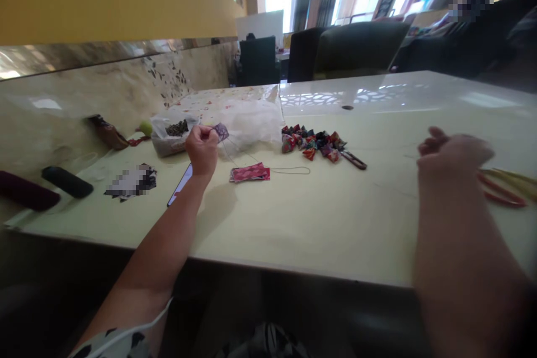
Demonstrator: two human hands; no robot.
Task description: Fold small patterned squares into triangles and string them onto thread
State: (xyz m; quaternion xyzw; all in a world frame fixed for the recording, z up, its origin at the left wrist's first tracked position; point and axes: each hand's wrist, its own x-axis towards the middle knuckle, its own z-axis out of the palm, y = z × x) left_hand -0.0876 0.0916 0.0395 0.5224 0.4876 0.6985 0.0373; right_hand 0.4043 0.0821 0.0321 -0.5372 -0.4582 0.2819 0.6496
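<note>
My left hand (202, 150) is raised over the table, its fingertips pinching a small purple patterned piece of fabric (221, 132). Dark thread (289, 169) trails from the fabric and loops across the tabletop. Beneath it lies a small stack of red and pink patterned fabric pieces (250, 172). Far to the right, my right hand (455, 151) is lifted and smeared by motion, fingers curled together. Faint strands of thread run near it; whatever it may hold is too blurred to make out. Between the hands sits a pile of small stuffed fabric shapes (312, 141), with thread snips (354, 160) beside it.
Behind my left hand stand a plastic bag (168, 144) with dark filling and a crumpled white sheet (255, 120). A phone (180, 185) lies by my left forearm. Dark cylinders (67, 181) are at left. Red-handled scissors (503, 193) lie by my right wrist. Chairs (361, 50) stand beyond the table.
</note>
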